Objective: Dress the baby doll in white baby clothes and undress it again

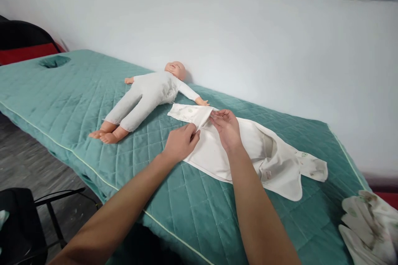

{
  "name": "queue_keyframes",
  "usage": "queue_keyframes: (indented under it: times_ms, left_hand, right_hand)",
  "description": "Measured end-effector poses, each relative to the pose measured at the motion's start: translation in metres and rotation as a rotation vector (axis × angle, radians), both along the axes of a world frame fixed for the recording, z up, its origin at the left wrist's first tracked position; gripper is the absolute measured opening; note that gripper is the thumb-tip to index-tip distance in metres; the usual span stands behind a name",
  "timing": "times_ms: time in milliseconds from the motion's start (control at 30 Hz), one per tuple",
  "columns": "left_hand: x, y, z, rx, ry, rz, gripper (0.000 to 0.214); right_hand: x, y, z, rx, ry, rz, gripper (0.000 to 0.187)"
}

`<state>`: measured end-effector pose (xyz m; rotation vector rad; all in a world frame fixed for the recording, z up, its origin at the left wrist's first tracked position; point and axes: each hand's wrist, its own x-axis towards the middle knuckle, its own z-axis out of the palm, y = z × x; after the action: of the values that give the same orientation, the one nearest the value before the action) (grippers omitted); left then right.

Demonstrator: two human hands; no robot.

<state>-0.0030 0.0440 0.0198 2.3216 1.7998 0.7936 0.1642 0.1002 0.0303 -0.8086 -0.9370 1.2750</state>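
A white baby shirt [208, 153] with faint prints on its sleeves lies spread on the green quilted cover, inner side partly showing. My left hand [182, 143] is closed, its thumb and fingers pinching a fold near the left sleeve. Opposite it, my right hand [227, 128] has its fingertips drawn together on the same fold, close to the upper edge. Just beyond the left sleeve lies a baby doll [152, 87] on its back, with a white cloth body and bare hands and feet. One of its hands rests near the shirt's edge.
The padded bed [102, 165] stands against a white wall and has a face hole [54, 61] at its far left. More printed baby clothes [370, 223] lie at the right corner. A black chair [21, 223] is at the lower left, a red-and-black one [27, 43] behind.
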Motion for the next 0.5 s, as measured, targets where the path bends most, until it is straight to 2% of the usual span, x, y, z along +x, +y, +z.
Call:
queue_keyframes:
  times_ms: [100,200,333,500]
  left_hand:
    - [-0.001,-0.001,-0.002,0.035,-0.021,-0.003,0.028]
    - [-0.002,-0.002,-0.003,0.041,-0.022,-0.008,0.029]
    - [-0.001,-0.001,-0.003,0.031,0.004,-0.051,0.029]
    - [0.0,-0.001,-0.002,0.017,0.045,-0.09,0.03]
  right_hand:
    - [0.002,0.004,-0.008,0.044,-0.4,-0.086,0.015]
    - [0.001,0.006,-0.015,0.107,-0.824,-0.025,0.005]
    - [-0.002,0.005,-0.018,0.248,-1.252,0.039,0.034]
    - [-0.002,0.004,-0.017,0.171,-1.658,-0.042,0.064]
